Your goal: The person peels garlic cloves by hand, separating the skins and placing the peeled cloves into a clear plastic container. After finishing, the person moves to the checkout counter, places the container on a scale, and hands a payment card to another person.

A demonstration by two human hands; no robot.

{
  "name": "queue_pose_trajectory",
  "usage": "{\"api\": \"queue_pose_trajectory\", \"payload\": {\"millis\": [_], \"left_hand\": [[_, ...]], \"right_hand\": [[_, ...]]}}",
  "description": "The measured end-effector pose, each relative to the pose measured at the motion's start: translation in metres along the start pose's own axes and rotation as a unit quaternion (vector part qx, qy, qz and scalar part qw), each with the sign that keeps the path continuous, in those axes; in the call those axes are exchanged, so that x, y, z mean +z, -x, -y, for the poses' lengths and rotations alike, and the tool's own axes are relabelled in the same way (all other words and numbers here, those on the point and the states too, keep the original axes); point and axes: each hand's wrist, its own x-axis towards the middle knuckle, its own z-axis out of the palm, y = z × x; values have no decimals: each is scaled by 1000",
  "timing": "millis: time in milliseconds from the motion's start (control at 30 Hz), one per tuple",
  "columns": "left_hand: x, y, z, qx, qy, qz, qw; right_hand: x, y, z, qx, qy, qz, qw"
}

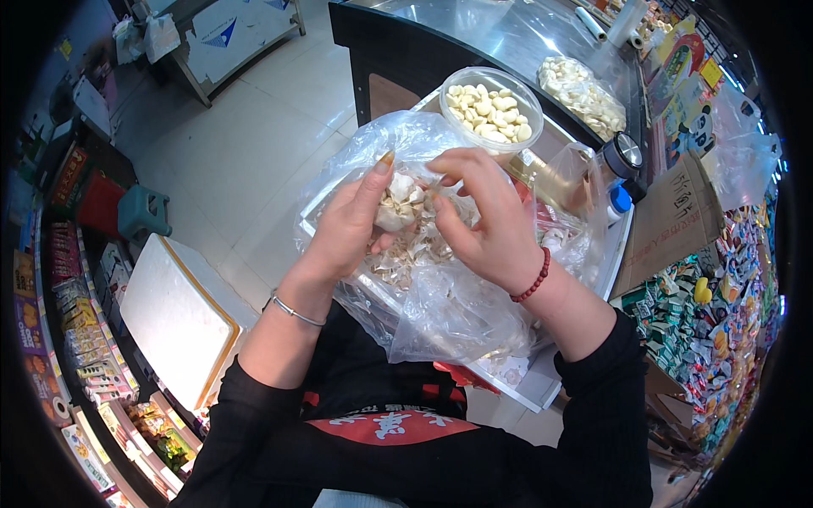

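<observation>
My left hand (356, 219) grips a whole garlic bulb (400, 203), thumb up along its side. The bulb's papery skin is partly loose near the top. Just to the right, my right hand (479, 216) is bent with thumb and fingers curved towards the bulb. Whether a scrap of skin sits between those fingertips cannot be made out. Below both hands lies a clear plastic bag (457, 311) with a heap of dry garlic skins (413, 257) in it. Beyond them, a round clear tub (537, 130) contains many peeled garlic cloves (489, 111).
A white tray (540, 397) supports the bag. On the metal counter (432, 16) lies a bag of pale cloves (581, 95). A lidded jar (619, 155), cardboard flap (673, 222) and wrapped sweets (711, 336) line the right. Leftward are a white foam box (181, 317) and teal stool (143, 213).
</observation>
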Motion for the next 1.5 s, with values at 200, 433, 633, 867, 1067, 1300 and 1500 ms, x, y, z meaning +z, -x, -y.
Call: {"api": "queue_pose_trajectory", "payload": {"millis": [200, 433, 633, 867, 1067, 1300, 1500], "left_hand": [[7, 2, 1, -14, -88, -19, 996], [10, 3, -2, -17, -171, -33, 985], [12, 5, -4, -6, -199, -13, 980], [10, 8, -3, -1, -139, 6, 990], [11, 10, -5, 38, -72, 23, 996], [5, 9, -2, 51, -55, 9, 997], [5, 6, 2, 60, -38, 12, 997]], "right_hand": [[-3, 5, -7, -72, 52, 82, 993], [-1, 7, -1, -89, 104, 88, 987], [2, 10, -1, -61, 99, 88, 989], [1, 7, -10, 175, -55, 56, 981], [0, 9, -15, 225, 15, 168, 960], [3, 7, -7, -9, -19, 139, 990], [3, 11, -15, -14, 96, 199, 975]]}}
